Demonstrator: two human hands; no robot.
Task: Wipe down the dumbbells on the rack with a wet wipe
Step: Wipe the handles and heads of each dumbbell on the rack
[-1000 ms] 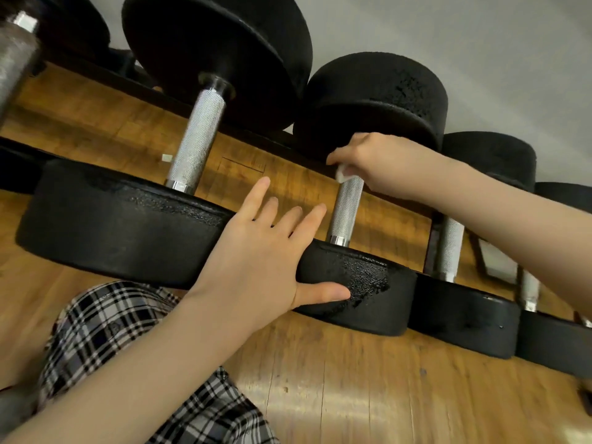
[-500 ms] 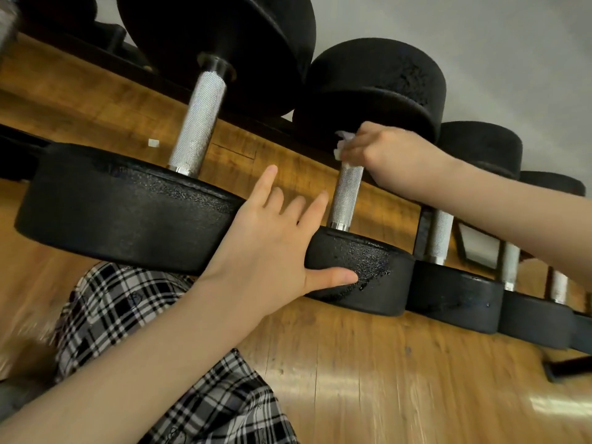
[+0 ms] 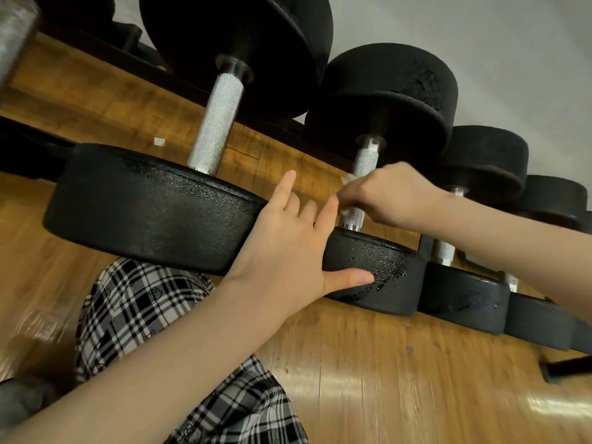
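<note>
Checked black-and-white trousers (image 3: 166, 318) nearest, at 7 o'clock, over glossy wooden floor (image 3: 400, 379). Further in, left hand (image 3: 288, 251) laid flat, fingers straight and spread, thumb (image 3: 349, 279) pressed on the rim of the second dumbbell (image 3: 378, 270), holding nothing. Wet drops on that black weight, just at 3 o'clock of the thumb. Large dumbbell (image 3: 150, 206) touching the left hand at 9 o'clock, knurled steel handle (image 3: 217, 120) going up to 12 o'clock. Beyond, right hand (image 3: 390, 195) curled round the second dumbbell's metal handle (image 3: 363, 161), fingers gripping a white wet wipe (image 3: 347, 179) against it; only small corners of the wipe visible. More dumbbells (image 3: 464, 299) in a row toward 3 o'clock, on the dark rack (image 3: 583, 339). Grey wall (image 3: 480, 33) farthest, at 1 o'clock.
</note>
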